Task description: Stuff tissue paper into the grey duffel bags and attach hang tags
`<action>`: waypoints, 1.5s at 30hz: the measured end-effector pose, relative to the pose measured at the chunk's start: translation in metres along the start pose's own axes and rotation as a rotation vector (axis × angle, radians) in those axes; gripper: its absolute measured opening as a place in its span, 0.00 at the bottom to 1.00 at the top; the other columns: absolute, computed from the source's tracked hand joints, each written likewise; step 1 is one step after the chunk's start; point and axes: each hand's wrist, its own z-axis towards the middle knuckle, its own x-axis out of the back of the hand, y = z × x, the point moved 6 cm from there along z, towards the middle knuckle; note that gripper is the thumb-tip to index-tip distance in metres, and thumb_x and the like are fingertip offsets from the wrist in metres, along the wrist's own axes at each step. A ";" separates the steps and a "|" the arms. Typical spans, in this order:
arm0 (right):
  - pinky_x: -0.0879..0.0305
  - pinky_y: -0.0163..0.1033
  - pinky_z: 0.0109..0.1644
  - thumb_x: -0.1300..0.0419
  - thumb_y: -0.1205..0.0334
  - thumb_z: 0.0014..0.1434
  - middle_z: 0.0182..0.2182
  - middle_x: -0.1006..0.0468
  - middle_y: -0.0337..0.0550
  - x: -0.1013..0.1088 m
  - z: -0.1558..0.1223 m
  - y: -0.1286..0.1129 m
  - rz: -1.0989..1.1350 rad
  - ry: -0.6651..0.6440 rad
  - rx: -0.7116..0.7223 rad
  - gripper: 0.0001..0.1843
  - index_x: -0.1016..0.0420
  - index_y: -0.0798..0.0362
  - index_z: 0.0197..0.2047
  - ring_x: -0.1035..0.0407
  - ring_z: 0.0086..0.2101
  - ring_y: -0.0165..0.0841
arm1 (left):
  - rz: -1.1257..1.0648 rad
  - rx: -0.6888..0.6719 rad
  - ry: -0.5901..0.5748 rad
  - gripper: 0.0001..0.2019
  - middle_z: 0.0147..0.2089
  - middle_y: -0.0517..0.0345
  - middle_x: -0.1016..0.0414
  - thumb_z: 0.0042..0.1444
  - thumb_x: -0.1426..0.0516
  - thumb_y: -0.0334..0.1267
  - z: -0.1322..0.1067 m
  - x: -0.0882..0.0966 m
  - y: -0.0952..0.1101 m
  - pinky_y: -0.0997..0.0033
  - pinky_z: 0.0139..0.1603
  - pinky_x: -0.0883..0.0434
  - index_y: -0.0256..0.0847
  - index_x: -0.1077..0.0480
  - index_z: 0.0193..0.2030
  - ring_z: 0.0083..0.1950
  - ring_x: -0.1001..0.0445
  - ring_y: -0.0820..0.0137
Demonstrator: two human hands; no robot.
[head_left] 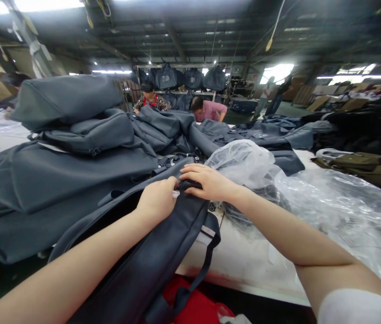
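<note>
A dark blue-grey bag [173,243] lies slanted in front of me, its long zippered opening gaping along the top. My left hand [158,195] is closed at the far end of that opening, gripping the bag's edge. A small white piece [176,194] shows at its fingertips; what it belongs to is hidden. Just to the right, my right hand [207,181] curls over the same end of the bag, fingers on top and thumb lower down. From the bag's right side hangs a dark strap [210,247] with a pale tag.
Similar bags [65,175] are heaped to the left and ahead. Clear plastic wrapping [339,216] covers the white table [244,265] on the right. Something red [193,303] lies below the table edge. Two people [210,110] work across the heap, before a rack of hanging bags [166,77].
</note>
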 end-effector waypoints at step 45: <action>0.34 0.43 0.51 0.47 0.64 0.63 0.37 0.24 0.46 -0.026 0.035 -0.066 0.109 0.399 -0.118 0.09 0.25 0.53 0.39 0.31 0.41 0.36 | -0.656 0.916 0.357 0.25 0.26 0.53 0.24 0.51 0.47 0.61 -0.124 -0.057 -0.230 0.68 0.30 0.34 0.38 0.27 0.27 0.33 0.26 0.60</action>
